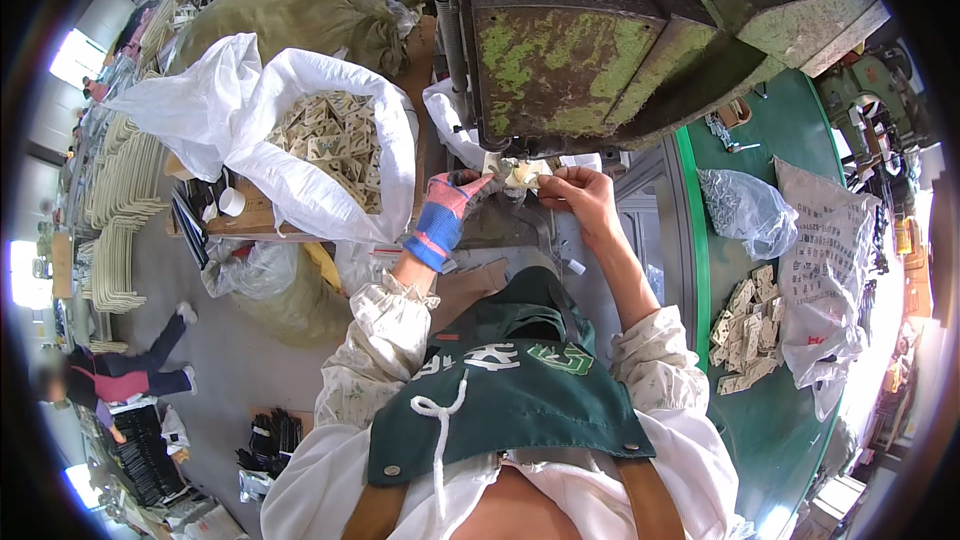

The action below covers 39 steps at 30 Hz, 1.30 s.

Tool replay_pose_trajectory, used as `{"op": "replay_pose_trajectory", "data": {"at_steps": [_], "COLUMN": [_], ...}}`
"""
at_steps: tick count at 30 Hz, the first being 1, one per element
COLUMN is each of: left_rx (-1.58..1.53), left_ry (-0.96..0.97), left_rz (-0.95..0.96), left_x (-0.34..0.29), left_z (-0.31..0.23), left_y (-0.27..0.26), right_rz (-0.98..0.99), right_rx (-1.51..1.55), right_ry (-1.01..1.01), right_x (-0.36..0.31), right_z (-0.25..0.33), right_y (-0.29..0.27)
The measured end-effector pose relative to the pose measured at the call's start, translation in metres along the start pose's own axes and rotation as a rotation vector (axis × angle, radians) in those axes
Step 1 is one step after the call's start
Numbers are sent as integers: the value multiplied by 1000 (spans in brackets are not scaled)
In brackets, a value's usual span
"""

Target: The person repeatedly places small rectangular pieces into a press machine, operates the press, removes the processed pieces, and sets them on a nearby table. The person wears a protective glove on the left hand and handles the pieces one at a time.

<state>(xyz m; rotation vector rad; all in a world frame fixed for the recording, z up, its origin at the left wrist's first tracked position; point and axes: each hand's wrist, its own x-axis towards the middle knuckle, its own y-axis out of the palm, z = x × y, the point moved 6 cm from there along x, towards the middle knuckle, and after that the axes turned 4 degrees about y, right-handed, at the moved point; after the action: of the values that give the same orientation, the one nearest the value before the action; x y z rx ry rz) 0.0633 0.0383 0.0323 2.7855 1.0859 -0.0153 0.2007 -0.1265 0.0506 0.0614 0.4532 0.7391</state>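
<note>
Under the head of a worn green machine press [565, 60], a small cream plate [524, 176] lies at the work spot. My right hand [587, 200] is bare and pinches the plate's right edge between thumb and fingers. At the plate's left side is my left hand [447, 212], in a pink and blue glove. Its thumb and fingertips are pressed together; what they hold is too small to make out. Left of it, an open white sack [400, 190] is filled with similar cream plates [335, 145].
On the green table [770, 430] at right lie a pile of cream plates [748, 330], a clear bag of small metal parts [745, 210] and a printed sack [820, 270]. An olive sack [290, 15] stands behind the white one. Another person [120, 380] is at far left.
</note>
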Motion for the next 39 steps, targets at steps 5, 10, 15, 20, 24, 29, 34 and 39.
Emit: {"op": "replay_pose_trajectory", "data": {"at_steps": [5, 10, 15, 20, 24, 29, 34, 39], "left_rx": [246, 170, 62, 174, 301, -64, -34, -58], "left_ry": [99, 38, -69, -22, -115, 16, -29, 145], "left_rz": [92, 27, 164, 106, -6, 15, 49, 121], "left_x": [-5, 0, 11, 3, -6, 9, -3, -5], "left_z": [-8, -1, 53, 20, -10, 23, -6, -8], "left_y": [4, 0, -12, 2, 10, 1, 11, 20], "right_rz": [17, -1, 11, 10, 24, 36, 7, 31], "right_rx": [6, -15, -16, -25, -28, -27, -21, -92], "right_ry": [7, -15, 33, 76, 54, 46, -48, -95], "right_x": [7, -8, -9, -3, 1, 0, -13, -9], "right_z": [-2, 5, 10, 5, 5, 4, 29, 38], "right_y": [-2, 2, 5, 0, -1, 2, 3, 2]}}
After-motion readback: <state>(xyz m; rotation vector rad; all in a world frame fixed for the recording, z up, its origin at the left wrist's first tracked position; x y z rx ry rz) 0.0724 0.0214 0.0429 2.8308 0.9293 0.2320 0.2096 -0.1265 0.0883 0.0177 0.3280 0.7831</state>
